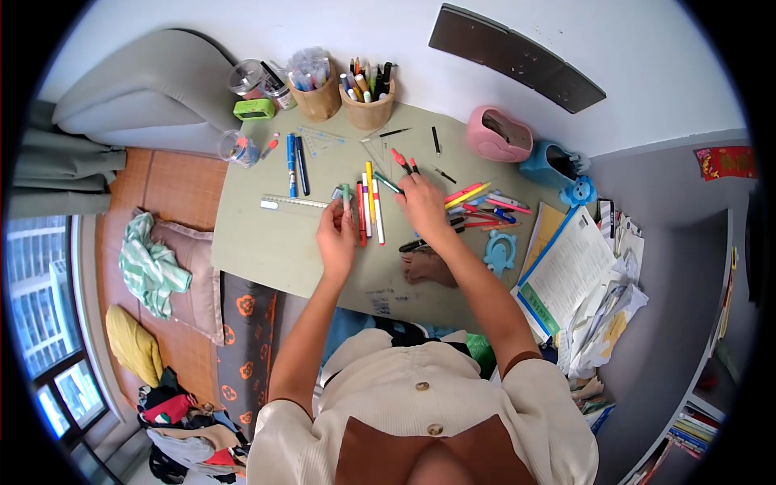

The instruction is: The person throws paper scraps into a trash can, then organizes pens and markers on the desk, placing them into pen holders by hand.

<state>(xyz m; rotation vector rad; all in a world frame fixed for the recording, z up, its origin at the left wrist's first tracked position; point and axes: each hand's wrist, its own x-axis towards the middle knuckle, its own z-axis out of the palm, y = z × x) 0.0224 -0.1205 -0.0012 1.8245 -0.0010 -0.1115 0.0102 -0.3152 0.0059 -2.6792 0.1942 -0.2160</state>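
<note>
My left hand (pixel 335 234) is closed around a short green-topped marker (pixel 346 196) held roughly upright. Just right of it, several markers lie side by side, among them a yellow marker (pixel 370 190) and a red marker (pixel 361 218). My right hand (pixel 422 202) has its thumb and fingers closed at the end of a dark green pen (pixel 387 182) that slants toward the row. Beyond these fingertips lies a red-and-black pen-like item (pixel 399 158), its lower end partly hidden by the hand.
Wooden pen cups (pixel 368 109) stand at the back. A ruler (pixel 291 202) and two blue pens (pixel 297 166) lie on the left. Right of my hand is a pile of pens (pixel 489 210), with a blue bear-shaped ring (pixel 500 252) and stacked papers (pixel 570 271) beyond. A foot (pixel 428 267) rests on the table.
</note>
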